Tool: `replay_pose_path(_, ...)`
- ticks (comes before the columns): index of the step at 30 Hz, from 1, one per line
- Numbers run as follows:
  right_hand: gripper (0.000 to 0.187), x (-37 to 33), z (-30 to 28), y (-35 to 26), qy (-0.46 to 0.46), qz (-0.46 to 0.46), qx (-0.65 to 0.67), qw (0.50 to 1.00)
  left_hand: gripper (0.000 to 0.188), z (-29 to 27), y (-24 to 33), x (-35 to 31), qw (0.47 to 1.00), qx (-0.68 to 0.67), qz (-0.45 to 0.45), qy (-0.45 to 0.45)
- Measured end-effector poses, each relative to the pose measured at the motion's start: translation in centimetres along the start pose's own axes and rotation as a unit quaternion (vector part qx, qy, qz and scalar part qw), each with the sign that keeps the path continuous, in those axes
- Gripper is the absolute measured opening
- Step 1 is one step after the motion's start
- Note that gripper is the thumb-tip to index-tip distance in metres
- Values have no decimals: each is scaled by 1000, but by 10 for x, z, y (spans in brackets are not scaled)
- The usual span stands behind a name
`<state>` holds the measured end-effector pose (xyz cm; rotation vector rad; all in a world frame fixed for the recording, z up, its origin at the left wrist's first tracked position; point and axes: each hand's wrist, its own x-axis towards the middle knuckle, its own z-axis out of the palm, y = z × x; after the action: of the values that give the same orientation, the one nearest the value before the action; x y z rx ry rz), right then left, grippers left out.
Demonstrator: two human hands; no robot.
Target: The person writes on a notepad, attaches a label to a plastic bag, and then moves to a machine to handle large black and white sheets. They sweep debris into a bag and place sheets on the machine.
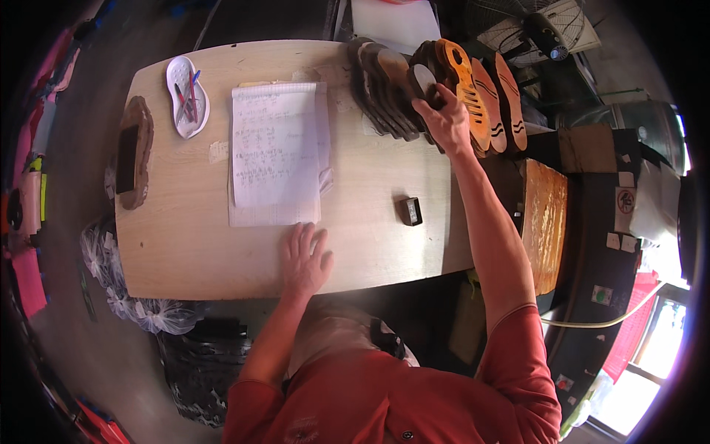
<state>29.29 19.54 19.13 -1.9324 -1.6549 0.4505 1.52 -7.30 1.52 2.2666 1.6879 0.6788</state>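
My right hand [447, 118] reaches to the far right of the table, its fingers closed around the near end of a grey-topped shoe sole [424, 80]. Dark brown soles [373, 81] stand in a stacked row just left of it, and orange soles [466, 89] with cut-out slots lie to its right. Flat on the table's near edge rests my left hand [305, 259], fingers spread and holding nothing. Beyond its fingertips lies a notepad [275, 148] with handwritten lines.
A white sole-shaped tray [182, 100] with pens stands at the far left, beside a brown sole [137, 152] bearing a dark phone-like slab. A small black box [411, 212] sits right of centre. Two tan insoles [510, 96] lie far right; a fan [543, 37] stands behind.
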Motion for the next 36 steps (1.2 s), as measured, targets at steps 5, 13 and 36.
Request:
replay_pose_path(5,72,42,42,10,11,-8,-63,998,53,5,-2,-4,999,14,-20,-29)
replay_pose_path(13,77,55,63,13,42,-70,-183,980,57,6,-2,-5,999,3,-23,-47)
replay_pose_path(36,52,-346,9,86,-102,126,103,981,52,-2,4,-3,999,24,30,-4)
